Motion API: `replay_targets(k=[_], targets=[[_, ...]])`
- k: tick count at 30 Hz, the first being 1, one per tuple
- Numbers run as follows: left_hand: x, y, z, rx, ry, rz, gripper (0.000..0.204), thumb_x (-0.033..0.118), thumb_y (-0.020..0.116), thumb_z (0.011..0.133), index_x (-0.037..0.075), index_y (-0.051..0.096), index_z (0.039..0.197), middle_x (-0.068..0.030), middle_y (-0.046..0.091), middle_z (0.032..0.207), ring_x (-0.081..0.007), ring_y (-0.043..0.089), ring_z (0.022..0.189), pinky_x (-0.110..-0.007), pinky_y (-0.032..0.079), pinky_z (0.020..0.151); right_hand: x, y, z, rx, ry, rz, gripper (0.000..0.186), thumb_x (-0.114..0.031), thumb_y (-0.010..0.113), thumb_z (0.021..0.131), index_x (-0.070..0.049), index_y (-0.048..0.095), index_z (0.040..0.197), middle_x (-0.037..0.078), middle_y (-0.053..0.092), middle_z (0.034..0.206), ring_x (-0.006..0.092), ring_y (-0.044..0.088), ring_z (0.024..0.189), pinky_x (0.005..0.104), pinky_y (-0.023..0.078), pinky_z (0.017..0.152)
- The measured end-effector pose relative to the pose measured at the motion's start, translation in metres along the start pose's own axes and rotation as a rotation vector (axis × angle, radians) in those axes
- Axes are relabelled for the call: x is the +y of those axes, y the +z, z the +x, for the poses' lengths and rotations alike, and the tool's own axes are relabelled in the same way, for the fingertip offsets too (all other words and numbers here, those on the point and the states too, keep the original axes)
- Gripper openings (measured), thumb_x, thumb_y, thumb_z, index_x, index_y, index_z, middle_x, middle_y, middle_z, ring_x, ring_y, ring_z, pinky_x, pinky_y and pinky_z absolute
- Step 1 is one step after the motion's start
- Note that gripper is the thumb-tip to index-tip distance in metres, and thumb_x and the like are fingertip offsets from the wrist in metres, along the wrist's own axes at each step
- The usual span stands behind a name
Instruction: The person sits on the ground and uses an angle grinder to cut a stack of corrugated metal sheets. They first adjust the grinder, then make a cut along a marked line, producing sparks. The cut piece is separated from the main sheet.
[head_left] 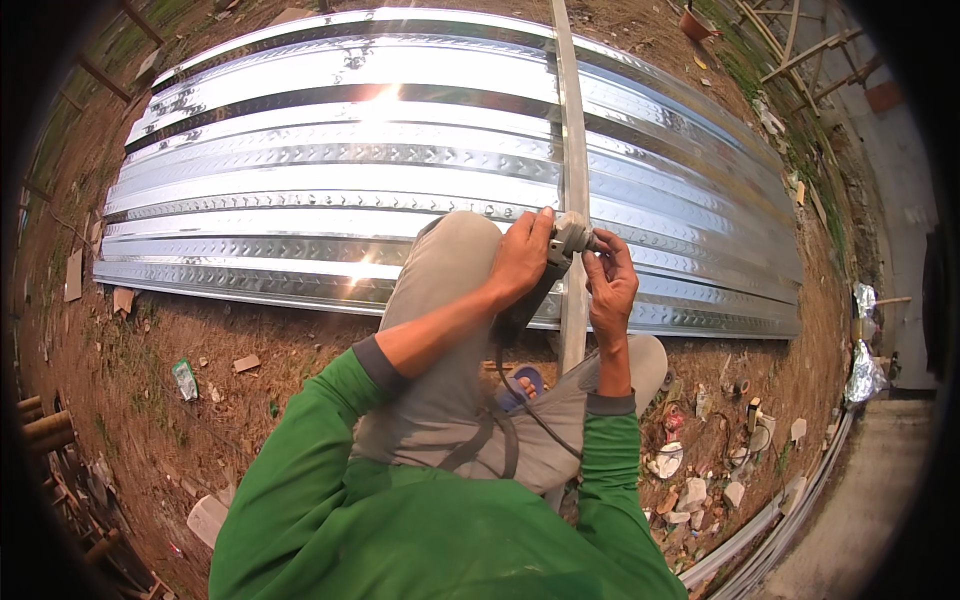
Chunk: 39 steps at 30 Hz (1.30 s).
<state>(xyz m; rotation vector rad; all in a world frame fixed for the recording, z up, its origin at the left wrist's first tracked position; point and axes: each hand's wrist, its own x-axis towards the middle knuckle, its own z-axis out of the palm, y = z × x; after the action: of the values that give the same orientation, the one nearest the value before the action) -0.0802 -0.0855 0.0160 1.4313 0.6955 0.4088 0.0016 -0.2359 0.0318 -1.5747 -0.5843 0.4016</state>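
Observation:
My left hand [523,255] grips a dark angle grinder [538,295] near its grey metal head [568,236], held between my knees. My right hand [608,270] has thumb and fingers closed on the spindle end of that head; the small part under them is too small to make out. A cord hangs from the tool's rear across my trousers. Just beyond lies a stack of shiny corrugated metal sheets [330,180], crossed by a long pale bar [568,110] running behind the tool.
A sandalled foot [522,388] is below me on dirt. Rubble [692,495] and long thin lengths of material [770,525] lie at lower right beside a concrete strip [845,500]. Bamboo [50,432] is at far left, wooden framing [800,70] at upper right.

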Motion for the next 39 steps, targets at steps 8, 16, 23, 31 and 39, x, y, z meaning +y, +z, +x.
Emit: replay_targets(k=[8,16,23,31,39], targets=[[-0.009,-0.006,0.01,-0.046,-0.012,-0.015,0.055,0.045,0.042,0.111,-0.005,0.065,0.108,-0.0139,0.067,0.098,-0.0202,0.058,0.094,-0.037,0.047,0.089,0.004,0.002,0.002,0.013,-0.056,-0.034,0.035,-0.013,0.075,0.1,-0.005,0.065,0.133,0.002,0.065,0.107,0.0037,0.048,0.079,0.0214,0.043,0.071],[-0.013,-0.003,0.015,-0.102,-0.057,-0.134,0.054,0.044,0.042,0.112,-0.003,0.068,0.114,-0.0079,0.069,0.097,-0.0148,0.061,0.087,-0.032,0.049,0.08,0.008,-0.007,0.003,0.003,-0.107,-0.098,0.036,-0.008,0.075,0.099,-0.002,0.066,0.133,-0.001,0.066,0.106,0.0014,0.047,0.078,0.0182,0.043,0.07],[-0.006,-0.002,0.009,-0.062,-0.027,-0.101,0.054,0.045,0.042,0.111,-0.004,0.064,0.101,-0.0106,0.065,0.092,-0.0178,0.056,0.087,-0.036,0.047,0.081,0.003,-0.009,0.003,0.029,-0.077,-0.137,0.037,-0.009,0.079,0.095,-0.007,0.071,0.131,-0.001,0.068,0.1,0.0026,0.042,0.07,0.021,0.041,0.063],[-0.004,-0.003,0.01,-0.139,-0.097,-0.065,0.058,0.046,0.041,0.111,-0.005,0.068,0.115,-0.011,0.069,0.101,-0.0166,0.06,0.092,-0.033,0.049,0.084,0.003,-0.015,0.0,0.027,-0.081,-0.125,0.038,-0.005,0.08,0.094,-0.007,0.072,0.131,-0.004,0.071,0.101,-0.0006,0.036,0.068,0.0177,0.034,0.059],[-0.009,-0.001,0.012,-0.124,-0.062,-0.038,0.054,0.045,0.043,0.111,-0.002,0.068,0.103,-0.0067,0.065,0.091,-0.0145,0.057,0.084,-0.033,0.047,0.076,0.005,-0.018,0.001,0.009,-0.064,-0.12,0.039,-0.004,0.08,0.093,-0.009,0.073,0.131,-0.005,0.07,0.102,-0.0013,0.038,0.067,0.0176,0.033,0.057]])
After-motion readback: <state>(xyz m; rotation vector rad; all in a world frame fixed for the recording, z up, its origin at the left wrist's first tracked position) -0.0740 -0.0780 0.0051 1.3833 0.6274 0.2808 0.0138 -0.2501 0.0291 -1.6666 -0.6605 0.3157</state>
